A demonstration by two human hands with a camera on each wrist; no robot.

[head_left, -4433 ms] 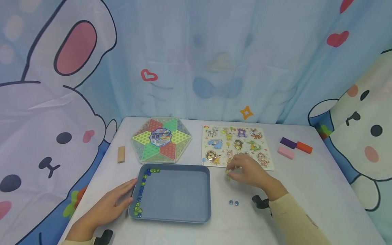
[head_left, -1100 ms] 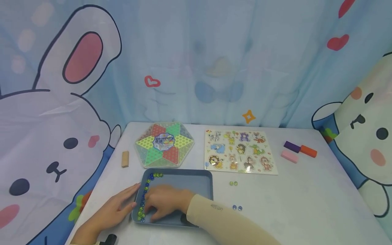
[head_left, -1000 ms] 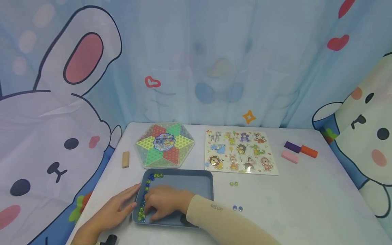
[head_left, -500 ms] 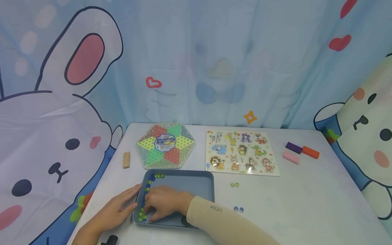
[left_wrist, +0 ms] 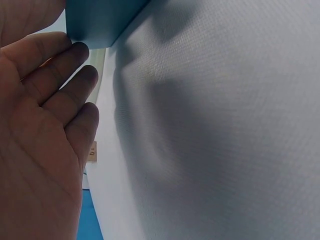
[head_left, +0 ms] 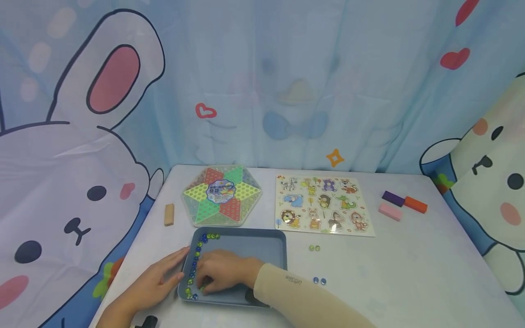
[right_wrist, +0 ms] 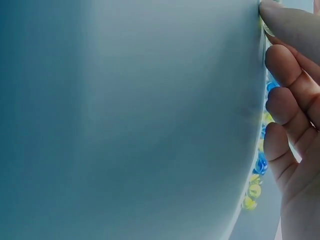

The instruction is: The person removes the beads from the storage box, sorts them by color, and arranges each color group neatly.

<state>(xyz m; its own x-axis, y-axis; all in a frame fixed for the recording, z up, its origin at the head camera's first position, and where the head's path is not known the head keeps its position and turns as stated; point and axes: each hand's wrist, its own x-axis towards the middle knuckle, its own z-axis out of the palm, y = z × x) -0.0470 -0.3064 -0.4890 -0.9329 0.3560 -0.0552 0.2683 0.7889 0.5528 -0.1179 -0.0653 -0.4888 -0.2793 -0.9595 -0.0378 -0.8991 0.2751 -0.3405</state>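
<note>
A grey-blue tray [head_left: 254,246] lies on the white table, with blue and yellow-green glass marbles [head_left: 197,254] lined along its left wall and at its top-left corner. My left hand [head_left: 153,282] rests against the tray's left rim, fingers fairly straight; the left wrist view shows its fingertips [left_wrist: 82,50] at the tray's outer side. Inside the tray, near the lower left, my right hand [head_left: 221,269] pinches a yellow-green marble [head_left: 203,288] between thumb and forefinger. In the right wrist view, more marbles [right_wrist: 260,165] show beyond its curled fingers [right_wrist: 281,102].
Right of the tray lie a pair of green marbles [head_left: 314,248] and a pair of blue marbles [head_left: 320,281]. Behind are a hexagonal Chinese checkers board [head_left: 205,212] and an animal puzzle board [head_left: 316,200]. Coloured blocks [head_left: 390,211] sit far right, a wooden block [head_left: 169,214] left.
My right hand has gone from the green marbles beside the puzzle board into the tray. In the last half second it draws slightly right from the marble row with a marble. The left hand stays.
</note>
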